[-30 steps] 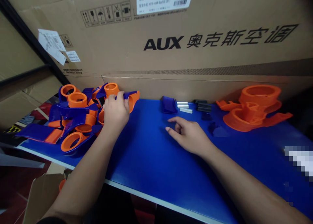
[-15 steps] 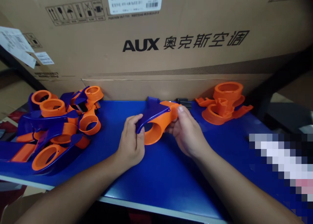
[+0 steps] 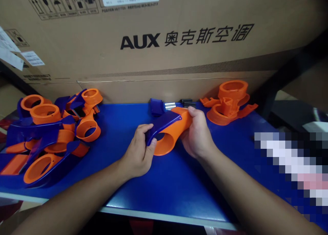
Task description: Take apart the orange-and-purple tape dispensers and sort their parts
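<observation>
Between my two hands is a plastic packing tape dispenser (image 3: 167, 139), with an orange ring body and a dark blue cover along its top. My left hand (image 3: 140, 151) pinches the lower left end of the blue cover between thumb and fingers. The orange right end is gripped by my right hand (image 3: 198, 132), thumb on top and fingers hidden behind it. Behind the dispenser lie a loose blue cover (image 3: 156, 106), some silvery strips (image 3: 169, 106) and black pieces (image 3: 186, 102).
Several orange and blue dispensers (image 3: 46, 113) are heaped on the left of the blue tabletop (image 3: 143, 197). Orange bodies (image 3: 227, 106) are stacked at the back right. A large cardboard box (image 3: 102, 55) stands along the back edge. A blurred-out patch (image 3: 292, 159) covers the right side.
The view has shifted a little, so the surroundings sit further left. Both hands keep their hold on the tape dispenser, whose blue cover appears lower against the orange body.
</observation>
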Demonstrator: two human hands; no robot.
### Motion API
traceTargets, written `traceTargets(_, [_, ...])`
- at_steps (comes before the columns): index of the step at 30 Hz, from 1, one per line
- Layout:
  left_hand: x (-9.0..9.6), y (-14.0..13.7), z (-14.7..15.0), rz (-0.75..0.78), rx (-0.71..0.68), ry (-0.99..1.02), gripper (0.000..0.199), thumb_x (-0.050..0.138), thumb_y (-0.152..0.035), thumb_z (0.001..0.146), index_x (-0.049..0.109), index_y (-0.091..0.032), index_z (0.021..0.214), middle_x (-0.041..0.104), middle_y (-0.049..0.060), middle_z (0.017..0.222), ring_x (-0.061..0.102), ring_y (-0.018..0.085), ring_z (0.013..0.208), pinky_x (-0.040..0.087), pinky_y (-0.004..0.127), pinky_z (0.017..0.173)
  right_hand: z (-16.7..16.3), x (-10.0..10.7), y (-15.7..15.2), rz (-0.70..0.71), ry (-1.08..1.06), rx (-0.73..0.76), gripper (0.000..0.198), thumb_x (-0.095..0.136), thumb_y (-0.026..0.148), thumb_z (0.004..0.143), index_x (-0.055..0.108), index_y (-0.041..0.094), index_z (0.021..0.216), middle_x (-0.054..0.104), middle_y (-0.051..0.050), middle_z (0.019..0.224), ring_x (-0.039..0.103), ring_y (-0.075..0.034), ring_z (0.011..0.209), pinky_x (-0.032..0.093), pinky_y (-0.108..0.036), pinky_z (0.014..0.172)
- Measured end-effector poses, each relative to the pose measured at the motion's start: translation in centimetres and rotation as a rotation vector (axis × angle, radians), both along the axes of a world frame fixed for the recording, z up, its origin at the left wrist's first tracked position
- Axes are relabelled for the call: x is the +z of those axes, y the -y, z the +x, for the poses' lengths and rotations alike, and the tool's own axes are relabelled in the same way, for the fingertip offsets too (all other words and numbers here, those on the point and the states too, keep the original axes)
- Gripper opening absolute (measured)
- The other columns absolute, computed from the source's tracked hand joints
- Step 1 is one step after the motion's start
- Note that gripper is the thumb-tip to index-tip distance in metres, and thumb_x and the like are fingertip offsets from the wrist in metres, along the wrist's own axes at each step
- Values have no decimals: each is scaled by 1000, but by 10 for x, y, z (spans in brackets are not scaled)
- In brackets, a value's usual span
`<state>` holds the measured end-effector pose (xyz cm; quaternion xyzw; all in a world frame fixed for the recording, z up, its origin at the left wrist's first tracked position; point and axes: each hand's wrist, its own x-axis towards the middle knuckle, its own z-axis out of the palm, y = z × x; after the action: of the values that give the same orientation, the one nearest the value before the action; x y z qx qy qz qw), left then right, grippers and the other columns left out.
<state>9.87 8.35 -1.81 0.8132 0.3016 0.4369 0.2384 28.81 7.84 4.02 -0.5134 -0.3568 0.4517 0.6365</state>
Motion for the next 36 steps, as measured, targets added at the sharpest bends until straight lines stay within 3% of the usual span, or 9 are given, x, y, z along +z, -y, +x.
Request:
traceTargets(3, [9, 3, -3, -18, -132, -61, 66, 65, -40, 91, 33, -20, 146, 49, 19, 139, 56, 29, 125, 50, 51, 104, 5, -4, -2, 68, -14, -75, 39, 47, 60, 88, 60, 23, 92, 71, -2, 86, 67, -23, 81, 54, -33, 73])
traceTargets(5, [16, 2, -6, 11, -202, -55, 70, 69, -46, 87, 39, -19, 143, 49, 19, 140, 53, 32, 128, 50, 52, 104, 9, -4, -1, 43, 78, -45, 39, 49, 60, 88, 61, 23, 87, 69, -1, 79, 65, -22, 76, 52, -32, 70])
traceTargets(10, [35, -2, -13, 201, -54, 68, 40, 62, -30, 92, 55, -18, 129, 57, 15, 134, 55, 28, 127, 50, 47, 104, 8, 7, 13, -89, 448, 123, 41, 46, 59, 91, 62, 22, 82, 70, -2, 80, 63, -24, 82, 48, -32, 73])
traceTargets(13, [42, -1, -12, 276, -49, 40, 29, 61, -18, 91, 60, -18, 120, 65, 11, 121, 62, 22, 117, 52, 41, 102, 0, 12, 20, -145, 628, 218, 40, 47, 58, 93, 60, 22, 79, 69, -3, 84, 61, -23, 87, 45, -32, 77])
traceTargets(17, [42, 1, -6, 241, -102, -45, 17, 59, -15, 93, 64, -19, 108, 69, 7, 104, 66, 17, 100, 56, 34, 90, -9, 12, 22, -167, 729, 333, 38, 42, 53, 98, 60, 23, 83, 68, -2, 94, 61, -22, 93, 42, -32, 85])
traceTargets(22, [40, 2, -5, 241, -108, -107, 11, 59, -15, 93, 64, -18, 102, 67, 6, 99, 63, 15, 94, 55, 30, 86, -8, 9, 20, -207, 760, 392, 37, 41, 53, 100, 61, 24, 88, 71, -2, 100, 62, -22, 95, 41, -32, 84])
traceTargets(29, [37, 0, -1, 260, -130, -257, 6, 51, -18, 97, 56, -16, 100, 61, 8, 97, 57, 19, 95, 52, 35, 89, -8, 0, 15, -244, 794, 442, 41, 39, 52, 100, 65, 22, 88, 74, -7, 104, 63, -24, 99, 43, -32, 84])
traceTargets(36, [34, 2, 3, 264, -96, -445, 6, 43, -19, 96, 48, -18, 95, 53, 8, 93, 51, 22, 86, 50, 39, 80, -9, -8, 12, -288, 879, 528, 47, 31, 50, 100, 65, 22, 86, 75, -8, 105, 65, -25, 99, 46, -32, 83])
